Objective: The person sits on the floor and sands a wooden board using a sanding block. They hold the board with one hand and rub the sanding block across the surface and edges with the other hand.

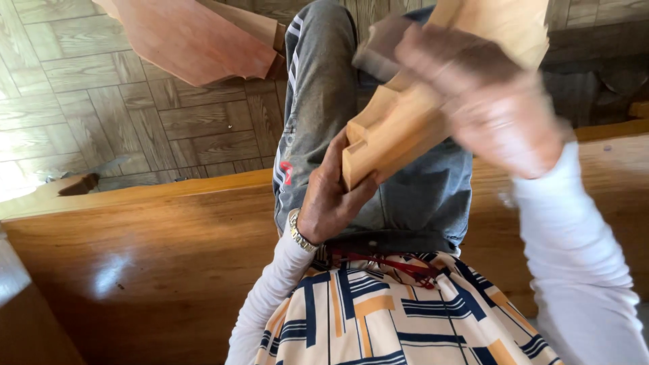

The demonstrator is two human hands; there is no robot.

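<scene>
I sit on a wooden bench and look down at my lap. My left hand (329,196) grips the near end of a pale carved wooden piece (392,125) with a stepped, curved profile, holding it over my grey trousers. My right hand (497,101) is blurred with motion and presses a small greyish sanding block or pad (378,47) against the upper part of the same piece. A metal watch sits on my left wrist. Both arms wear white sleeves.
A polished brown wooden bench (149,250) runs under and beside me. Reddish shaped wooden boards (196,37) lie on the parquet floor (88,108) at the upper left. A small wood offcut (78,184) rests near the bench's edge at left.
</scene>
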